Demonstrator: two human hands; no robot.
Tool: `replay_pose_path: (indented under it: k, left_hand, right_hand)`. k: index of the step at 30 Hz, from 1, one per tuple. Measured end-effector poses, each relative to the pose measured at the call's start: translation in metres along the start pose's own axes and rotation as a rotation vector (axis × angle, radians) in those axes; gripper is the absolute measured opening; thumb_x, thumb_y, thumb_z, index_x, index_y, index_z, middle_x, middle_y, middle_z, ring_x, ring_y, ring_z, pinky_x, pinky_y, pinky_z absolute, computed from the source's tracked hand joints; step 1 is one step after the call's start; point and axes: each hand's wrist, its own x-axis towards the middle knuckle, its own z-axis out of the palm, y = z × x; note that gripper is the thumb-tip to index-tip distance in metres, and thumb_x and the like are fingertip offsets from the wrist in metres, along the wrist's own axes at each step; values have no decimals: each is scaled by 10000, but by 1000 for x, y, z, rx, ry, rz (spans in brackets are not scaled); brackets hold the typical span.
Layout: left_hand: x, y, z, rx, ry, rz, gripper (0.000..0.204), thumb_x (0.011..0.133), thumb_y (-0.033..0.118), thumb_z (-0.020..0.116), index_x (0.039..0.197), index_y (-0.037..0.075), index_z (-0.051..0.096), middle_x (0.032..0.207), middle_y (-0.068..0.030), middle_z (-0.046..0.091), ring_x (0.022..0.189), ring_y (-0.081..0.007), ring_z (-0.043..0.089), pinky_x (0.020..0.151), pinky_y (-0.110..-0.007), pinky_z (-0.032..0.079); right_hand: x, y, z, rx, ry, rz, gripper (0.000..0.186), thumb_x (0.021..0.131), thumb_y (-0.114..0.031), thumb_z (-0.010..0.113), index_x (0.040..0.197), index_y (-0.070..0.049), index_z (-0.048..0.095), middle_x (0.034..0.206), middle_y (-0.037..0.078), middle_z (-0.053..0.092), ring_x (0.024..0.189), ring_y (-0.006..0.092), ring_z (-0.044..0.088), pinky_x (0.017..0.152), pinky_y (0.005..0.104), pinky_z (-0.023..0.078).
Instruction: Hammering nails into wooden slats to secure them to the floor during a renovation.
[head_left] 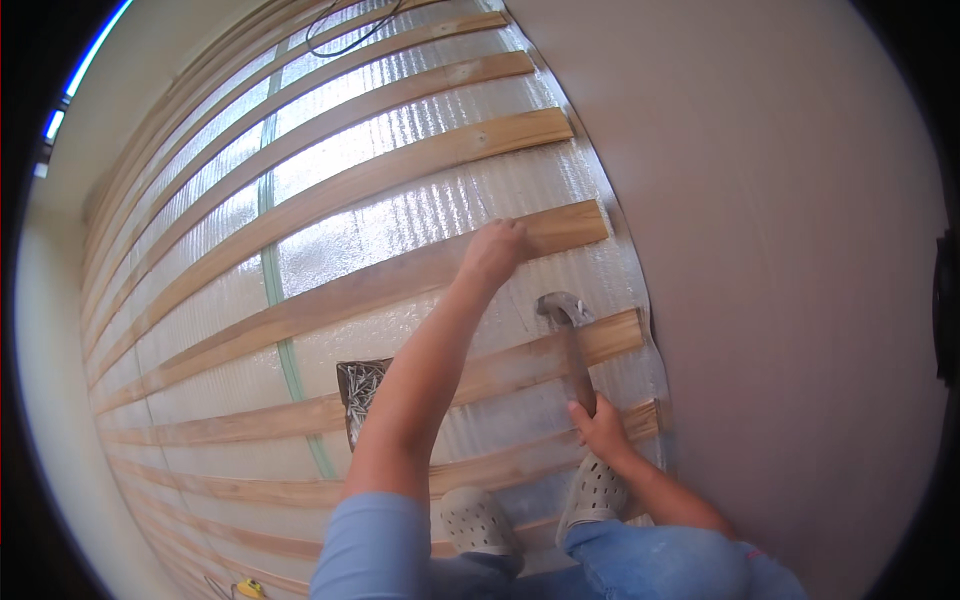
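— What takes up the most room?

— A silvery foil sheet [335,242], spread out underfoot, and a plain brownish-pink surface [790,250] filling the right side

— And over the foil?

— Wooden slats [565,228] in spaced rows, their ends stopping short of that surface, with a thin green strip [268,275] running crosswise beneath them

— What shows of the person?

— Blue jeans [650,560] at the lower edge, a light blue sleeve [370,540] on the left arm, and pale clogs [480,520] full of holes

— Where is the hammer [578,365]?

— Right of the left forearm; its handle passes over one slat near the end, and its metal head is just beyond that slat. I can't tell whether the head touches the foil

— And the box [346,385]?

— Dark and open, left of that forearm and partly covered by it

— The hands?

— The right hand [605,432] grips the hammer low on the handle. The left hand [494,250] rests on the next slat up, fingers curled; whether it pinches anything, I can't tell

— Anything smaller?

— A yellow object [248,588] at the bottom left, then the loose silvery nails [364,384] heaped in the box
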Motion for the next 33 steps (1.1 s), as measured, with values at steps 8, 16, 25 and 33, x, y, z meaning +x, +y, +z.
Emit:
replay_pose_path:
  k: [8,16,25,33]
  left_hand:
    - [-53,-21,-32,72,97,-167,393,734,193,732,1090,63,628,1137,-120,581,1037,-306,560,896,-417,466]
    - [-59,-38,-14,0,117,-146,620,629,168,832,1207,99,618,1241,-46,554,1124,-319,511,966,-426,438]
    - [-56,-29,-24,-31,105,-171,545,626,150,831,1133,95,639,1242,-50,557,1140,-324,506,965,-435,431]
    - [-62,-29,-22,-23,84,-167,536,647,179,834,1136,83,640,1264,-59,559,1169,-318,505,982,-429,426]
  right_hand:
    - [5,-55,-13,32,68,-93,388,996,-347,550,847,11,569,622,71,598,481,141,571,456,305,455]
    - [72,-77,-8,-107,144,-398,395,999,-357,531,874,14,587,668,156,610,616,248,642,591,381,496]
    - [78,-73,-2,-151,96,-270,492,997,-416,488,956,62,597,841,322,637,897,516,606,733,509,480]
    - [98,-38,-4,-397,117,-227,482,958,-396,572,954,86,575,840,333,625,858,520,607,750,514,483]
